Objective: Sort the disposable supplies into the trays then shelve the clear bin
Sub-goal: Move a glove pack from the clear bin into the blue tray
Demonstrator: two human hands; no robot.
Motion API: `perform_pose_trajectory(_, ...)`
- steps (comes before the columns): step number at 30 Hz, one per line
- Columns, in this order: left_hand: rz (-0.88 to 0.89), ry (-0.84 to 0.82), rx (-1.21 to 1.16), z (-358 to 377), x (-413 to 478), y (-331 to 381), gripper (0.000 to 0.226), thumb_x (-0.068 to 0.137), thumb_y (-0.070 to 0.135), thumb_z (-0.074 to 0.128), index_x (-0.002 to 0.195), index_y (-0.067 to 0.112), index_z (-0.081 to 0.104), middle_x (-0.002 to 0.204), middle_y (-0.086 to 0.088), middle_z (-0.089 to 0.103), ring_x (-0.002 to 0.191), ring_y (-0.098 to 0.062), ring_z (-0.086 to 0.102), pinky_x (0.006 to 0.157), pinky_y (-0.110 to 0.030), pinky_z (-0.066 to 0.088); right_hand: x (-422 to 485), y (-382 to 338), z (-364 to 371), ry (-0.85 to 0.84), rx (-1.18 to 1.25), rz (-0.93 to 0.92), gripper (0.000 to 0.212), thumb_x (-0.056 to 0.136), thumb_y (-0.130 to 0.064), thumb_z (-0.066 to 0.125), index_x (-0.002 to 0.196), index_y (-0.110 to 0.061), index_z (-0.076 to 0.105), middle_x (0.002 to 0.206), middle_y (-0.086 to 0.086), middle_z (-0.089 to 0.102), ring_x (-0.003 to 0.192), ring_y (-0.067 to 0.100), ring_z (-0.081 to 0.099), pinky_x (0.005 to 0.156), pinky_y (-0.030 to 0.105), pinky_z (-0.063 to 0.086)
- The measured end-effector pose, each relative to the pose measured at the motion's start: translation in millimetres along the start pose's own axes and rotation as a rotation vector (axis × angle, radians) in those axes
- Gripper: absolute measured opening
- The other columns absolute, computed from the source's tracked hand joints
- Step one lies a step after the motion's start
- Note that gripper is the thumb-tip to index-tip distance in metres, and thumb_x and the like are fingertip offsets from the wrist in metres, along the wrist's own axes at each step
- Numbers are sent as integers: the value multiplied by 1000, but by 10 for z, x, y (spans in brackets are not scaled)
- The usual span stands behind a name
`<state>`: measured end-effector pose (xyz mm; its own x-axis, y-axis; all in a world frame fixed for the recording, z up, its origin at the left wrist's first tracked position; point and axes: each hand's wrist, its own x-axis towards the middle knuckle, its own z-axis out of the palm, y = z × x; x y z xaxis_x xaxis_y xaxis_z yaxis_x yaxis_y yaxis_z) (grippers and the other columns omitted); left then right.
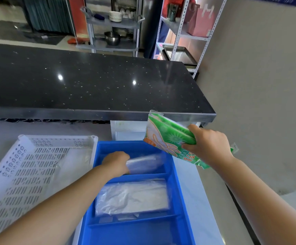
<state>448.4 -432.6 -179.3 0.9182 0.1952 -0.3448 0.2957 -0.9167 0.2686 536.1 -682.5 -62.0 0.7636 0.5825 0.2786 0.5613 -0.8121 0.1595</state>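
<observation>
1. Far left: a white perforated plastic tray [28, 167] with slotted floor and walls, tilted on the pale lower surface, its right rim just beside the blue tray. Something pale and filmy along its right inner side, too blurred to name.
2. Next: left hand [116, 163] reaching into the far compartment of the blue divided plastic tray [179, 184], fingers curled round the left end of a clear-wrapped roll-shaped pack [144, 164]. Grip closed on it, though fingertips hidden behind the hand.
3. Middle compartment: a flat clear plastic packet of white supplies [133, 198], crinkled film on top, filling most of the section. Nearest compartment seemingly bare apart from glare.
4. Right: right hand [209, 144] pinching a stack of green-and-white printed packets [168, 137] with an orange glove outline, thumb on top, fingers beneath, closed firmly. Packets held in the air over the tray's far right corner, well clear of the black speckled stone counter [90, 82] behind.
5. Handling, as a judgement: all light, soft and floppy; glossy film likely slippery, so layers may slide apart. Best taken mid-body with a broad pinch across the whole stack, or supported from beneath, not by a corner.
6. Clear roll: probably squashy and apt to roll; better gripped round its girth than at the loose wrapper end.
7. No clear bin visible anywhere.
</observation>
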Motion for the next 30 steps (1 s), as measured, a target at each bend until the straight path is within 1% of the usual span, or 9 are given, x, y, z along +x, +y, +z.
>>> perform_pose_trajectory(3, 39, 201, 44, -255, -184, 2, 9, 77, 21, 60, 73, 15, 54, 73, -1, 52, 69, -24, 52, 51, -27, 30, 54, -68, -60, 116, 23, -30, 43, 65, -47, 77, 91, -19, 58, 62, 3, 65, 52, 29, 60, 44, 23, 23)
perform_pose_trajectory(6, 84, 389, 248, -595, -440, -143, 11, 80, 21, 59, 90, 17, 61, 91, -3, 61, 83, -28, 59, 58, -28, 32, 164, -237, -114, 177, 65, -81, 43, 61, -42, 81, 87, -17, 59, 61, 3, 65, 47, 29, 58, 43, 21, 19)
perform_pose_trajectory(9, 33, 458, 355, -856, -722, -442, 16, 78, 19, 60, 94, 22, 63, 85, 1, 53, 78, -24, 57, 51, -27, 26, 297, -506, -68, 129, 89, -193, 40, 68, -44, 76, 92, -19, 56, 69, 1, 67, 53, 29, 59, 43, 20, 16)
perform_pose_trajectory(11, -3, 485, 334, -908, -890, -650, 19, 76, 19, 61, 94, 26, 64, 78, 4, 43, 70, -23, 51, 46, -27, 19, 385, -700, 19, 46, 102, -264, 41, 73, -48, 69, 100, -21, 53, 80, -1, 68, 66, 29, 62, 44, 23, 21)
perform_pose_trajectory(14, -39, 411, 345, -843, -1091, -847, 13, 77, 21, 59, 88, 25, 63, 79, 7, 42, 67, -18, 46, 47, -26, 21, 512, -964, 140, -55, 82, -380, 42, 78, -50, 64, 105, -21, 49, 88, 1, 67, 76, 30, 62, 52, 28, 32)
perform_pose_trajectory(19, -40, 291, 353, -644, -1244, -964, 18, 80, 28, 56, 96, 25, 63, 97, 8, 60, 83, -15, 58, 59, -25, 33, 736, -1234, 219, -108, 25, -528, 44, 76, -51, 65, 102, -21, 49, 82, 2, 67, 72, 30, 60, 48, 27, 26)
perform_pose_trajectory(23, -56, 266, 341, -605, -1305, -930, 17, 80, 30, 54, 94, 24, 61, 94, 7, 60, 79, -15, 55, 59, -25, 31, 771, -1265, 327, -232, 83, -501, 45, 70, -54, 68, 98, -24, 50, 80, 1, 65, 64, 25, 48, 48, 28, 28)
perform_pose_trajectory(28, 13, 203, 230, -503, -1312, -821, 16, 79, 31, 55, 93, 24, 62, 83, 6, 54, 76, -16, 54, 60, -25, 37, 677, -1166, 568, -466, 230, -436, 48, 63, -53, 74, 97, -27, 53, 89, 1, 67, 80, 26, 59, 57, 29, 33)
perform_pose_trajectory(30, 33, 192, 207, -456, -1270, -779, 20, 80, 29, 55, 97, 25, 63, 81, 9, 50, 76, -15, 53, 62, -23, 38, 676, -1129, 627, -504, 269, -403, 52, 64, -54, 74, 102, -27, 52, 91, 2, 67, 79, 25, 59, 59, 28, 35)
